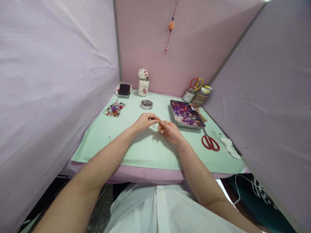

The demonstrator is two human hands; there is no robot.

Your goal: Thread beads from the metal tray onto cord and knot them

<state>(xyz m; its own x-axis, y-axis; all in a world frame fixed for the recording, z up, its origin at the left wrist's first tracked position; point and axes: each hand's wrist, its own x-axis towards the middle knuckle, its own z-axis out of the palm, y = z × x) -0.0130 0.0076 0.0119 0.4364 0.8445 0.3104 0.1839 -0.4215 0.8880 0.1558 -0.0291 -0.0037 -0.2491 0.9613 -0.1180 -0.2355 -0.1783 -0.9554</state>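
Observation:
Above the middle of the table, my left hand (146, 121) and my right hand (170, 131) meet at the fingertips, both closed in a pinch. Between them they grip a thin cord (153, 137), whose pale end dangles below the fingers near the table top. Whatever else sits in the pinch is too small to make out. Just right of my right hand is a grey metal tray (175, 122) full of purple, red and clear beads (186, 113). A round tin (146, 104) of small dark pieces lies beyond my left hand.
Red-handled scissors (210, 142) and a crumpled white tissue (230, 148) lie at right. Behind the tray stand jars (202, 96), one holding more scissors (196, 84). A beaded heap (114, 108), a black-topped box (124, 89) and a white bottle (143, 85) are at back left. A beaded string (171, 26) hangs on the back wall.

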